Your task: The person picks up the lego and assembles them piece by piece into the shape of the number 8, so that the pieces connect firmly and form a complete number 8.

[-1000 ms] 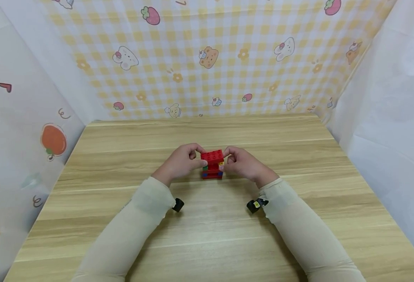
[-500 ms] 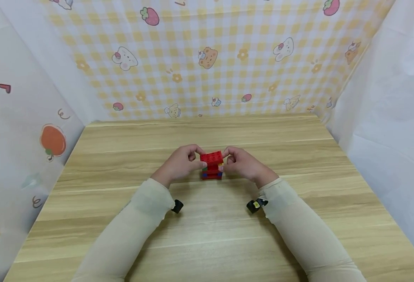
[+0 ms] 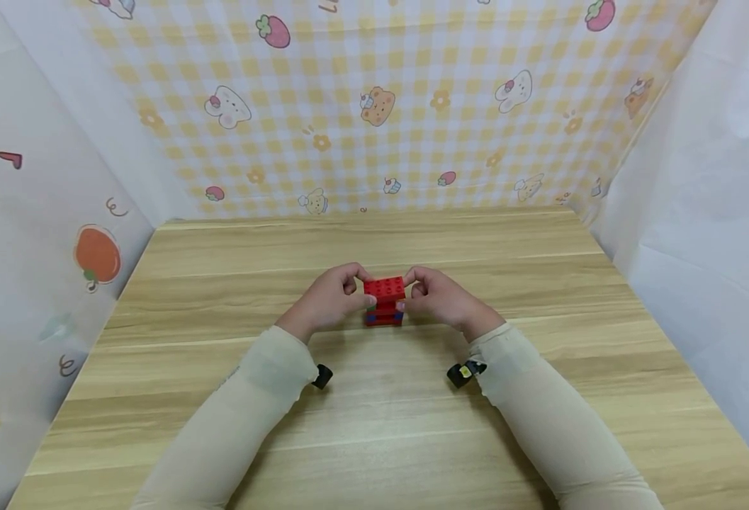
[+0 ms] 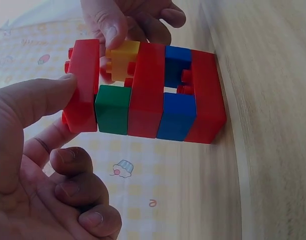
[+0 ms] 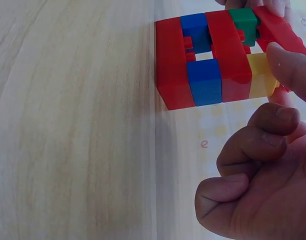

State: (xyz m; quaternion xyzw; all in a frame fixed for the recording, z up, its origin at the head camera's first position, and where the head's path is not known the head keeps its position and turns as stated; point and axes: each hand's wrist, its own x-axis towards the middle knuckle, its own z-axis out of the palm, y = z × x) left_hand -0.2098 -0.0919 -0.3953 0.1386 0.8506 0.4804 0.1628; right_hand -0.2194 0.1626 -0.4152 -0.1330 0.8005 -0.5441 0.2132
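A small tower of toy building bricks stands upright on the table. Its bottom red brick (image 4: 207,95) carries two blue bricks (image 4: 177,117), above them a middle red brick (image 5: 228,50), then a green brick (image 4: 113,110) on the left and a yellow brick (image 5: 262,75) on the right. At the top, a studded red brick (image 3: 384,288) sits slightly askew, with a narrow gap beneath it at the yellow end. My left hand (image 3: 331,297) pinches this top brick between thumb and index finger. With thumb and index finger, my right hand (image 3: 439,297) pinches the yellow brick's upper end.
The wooden table (image 3: 374,425) extends around the tower. A yellow checked cloth (image 3: 348,149) hangs behind it, with white cloth (image 3: 699,212) at the sides. Small black devices (image 3: 458,374) are strapped at both wrists.
The top red brick has come down slightly and looks more level, covering more of the yellow brick. Both hands keep their holds and have hardly moved.
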